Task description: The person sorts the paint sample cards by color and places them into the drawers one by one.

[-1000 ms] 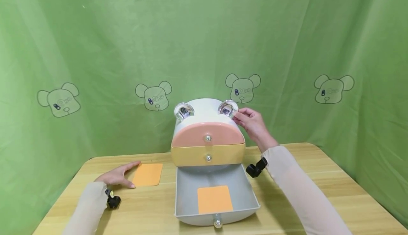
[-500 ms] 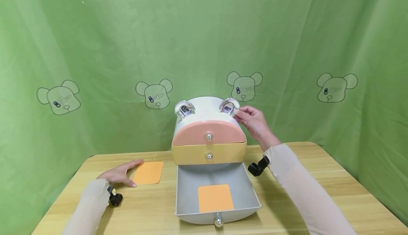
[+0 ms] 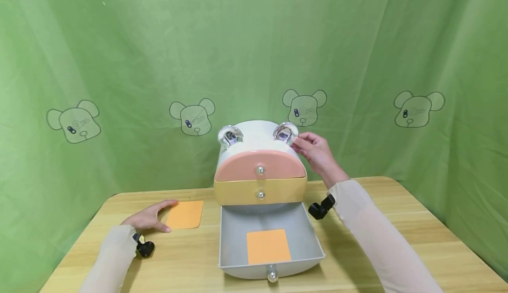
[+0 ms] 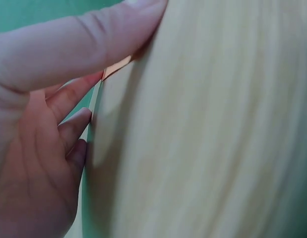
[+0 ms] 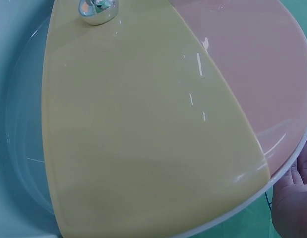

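A small frog-shaped drawer box (image 3: 254, 135) stands on the table, with a white shell, a pink top drawer (image 3: 242, 167) and a yellow middle drawer (image 3: 238, 192). Its grey bottom drawer (image 3: 234, 244) is pulled out, an orange square card (image 3: 268, 246) lying flat inside. My right hand (image 3: 317, 154) holds the box's upper right side, thumb and fingers at the silver eye-like ring (image 3: 286, 133). My left hand (image 3: 146, 217) rests on the table, thumb and fingers spread at the left edge of a second orange card (image 3: 185, 215).
The wooden table (image 3: 182, 262) ends at a green curtain (image 3: 254, 54) printed with bear outlines. A matching silver ring (image 3: 230, 136) sits on the box's left. Round silver knobs stick out from the drawers, the lowest knob (image 3: 272, 276) towards the front edge.
The view has tilted slightly, shifting everything a little in the frame. Both hands, the cards and the drawers keep their places.
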A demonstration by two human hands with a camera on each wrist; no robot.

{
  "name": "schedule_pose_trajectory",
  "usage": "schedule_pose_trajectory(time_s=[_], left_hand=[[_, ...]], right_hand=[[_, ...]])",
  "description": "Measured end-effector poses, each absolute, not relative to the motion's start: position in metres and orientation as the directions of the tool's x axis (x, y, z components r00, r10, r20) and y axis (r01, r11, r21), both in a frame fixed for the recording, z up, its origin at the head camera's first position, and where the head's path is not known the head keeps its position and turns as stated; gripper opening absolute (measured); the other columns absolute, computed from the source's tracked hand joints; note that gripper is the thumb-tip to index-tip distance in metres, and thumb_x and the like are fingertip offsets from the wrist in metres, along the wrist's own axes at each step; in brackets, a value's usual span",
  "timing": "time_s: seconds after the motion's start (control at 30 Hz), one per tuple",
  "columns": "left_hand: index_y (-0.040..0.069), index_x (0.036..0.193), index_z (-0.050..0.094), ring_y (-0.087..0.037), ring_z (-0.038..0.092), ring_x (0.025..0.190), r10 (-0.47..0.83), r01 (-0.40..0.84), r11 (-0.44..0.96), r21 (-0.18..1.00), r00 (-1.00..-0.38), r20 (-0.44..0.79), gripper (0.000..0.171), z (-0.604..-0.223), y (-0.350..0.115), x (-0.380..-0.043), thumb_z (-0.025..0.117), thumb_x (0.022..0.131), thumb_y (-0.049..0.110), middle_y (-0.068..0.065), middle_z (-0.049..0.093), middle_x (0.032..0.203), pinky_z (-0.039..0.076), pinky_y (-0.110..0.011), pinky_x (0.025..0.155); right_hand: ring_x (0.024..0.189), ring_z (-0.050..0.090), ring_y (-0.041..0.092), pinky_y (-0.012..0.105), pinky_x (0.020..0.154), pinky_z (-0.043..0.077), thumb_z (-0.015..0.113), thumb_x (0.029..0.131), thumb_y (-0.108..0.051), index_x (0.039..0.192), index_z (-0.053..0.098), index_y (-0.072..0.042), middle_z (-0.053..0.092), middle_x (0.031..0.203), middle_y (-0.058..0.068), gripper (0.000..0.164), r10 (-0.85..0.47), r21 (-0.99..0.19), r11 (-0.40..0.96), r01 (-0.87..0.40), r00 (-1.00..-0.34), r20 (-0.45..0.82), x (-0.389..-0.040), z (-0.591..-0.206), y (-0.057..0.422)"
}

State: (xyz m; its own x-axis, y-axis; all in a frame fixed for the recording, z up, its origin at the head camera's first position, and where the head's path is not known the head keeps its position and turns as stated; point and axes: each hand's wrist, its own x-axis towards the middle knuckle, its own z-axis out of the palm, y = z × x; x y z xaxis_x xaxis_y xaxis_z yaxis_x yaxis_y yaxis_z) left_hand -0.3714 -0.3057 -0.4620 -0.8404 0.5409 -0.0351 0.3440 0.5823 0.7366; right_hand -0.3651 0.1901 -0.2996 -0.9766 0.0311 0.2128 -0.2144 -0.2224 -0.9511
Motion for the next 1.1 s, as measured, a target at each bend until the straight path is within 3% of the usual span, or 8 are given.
schedule_pose_trajectory(time_s=[0.33,0.63,1.1], left_hand=[[-0.002,0.144,0.029,-0.051,0.016,0.135,0.527,0.333,0.554,0.763,-0.850,-0.012,0.096,-0.4663,-0.3049,-0.3659,0.084,0.067,0.019,-0.029,0.022,0.149,0.008,-0.070,0.105],[-0.004,0.144,0.028,-0.052,0.015,0.135,0.561,0.402,0.596,0.695,-0.828,-0.003,0.095,-0.4660,-0.3108,-0.3677,0.081,0.071,0.025,-0.030,0.023,0.148,0.011,-0.070,0.105],[-0.006,0.144,0.025,-0.052,0.012,0.136,0.546,0.366,0.558,0.745,-0.838,0.003,0.096,-0.4635,-0.3050,-0.3649,0.082,0.071,0.018,-0.031,0.020,0.149,0.009,-0.069,0.106]], right_hand=[[0.074,0.063,0.009,0.018,0.076,0.054,0.059,0.087,0.004,0.084,0.060,-0.009,0.064,0.083,0.000,0.013,0.028,-0.955,-0.202,-0.215,-0.976,0.214,-0.3637,-0.2994,0.1890],[0.074,0.063,0.009,0.018,0.076,0.054,0.058,0.088,0.005,0.082,0.059,-0.009,0.064,0.082,0.000,0.015,0.022,-0.952,-0.211,-0.223,-0.974,0.223,-0.3660,-0.3006,0.1895],[0.074,0.064,0.009,0.018,0.076,0.054,0.058,0.088,0.005,0.083,0.059,-0.009,0.064,0.083,0.001,0.014,0.026,-0.952,-0.201,-0.232,-0.972,0.232,-0.3637,-0.2979,0.1896]])
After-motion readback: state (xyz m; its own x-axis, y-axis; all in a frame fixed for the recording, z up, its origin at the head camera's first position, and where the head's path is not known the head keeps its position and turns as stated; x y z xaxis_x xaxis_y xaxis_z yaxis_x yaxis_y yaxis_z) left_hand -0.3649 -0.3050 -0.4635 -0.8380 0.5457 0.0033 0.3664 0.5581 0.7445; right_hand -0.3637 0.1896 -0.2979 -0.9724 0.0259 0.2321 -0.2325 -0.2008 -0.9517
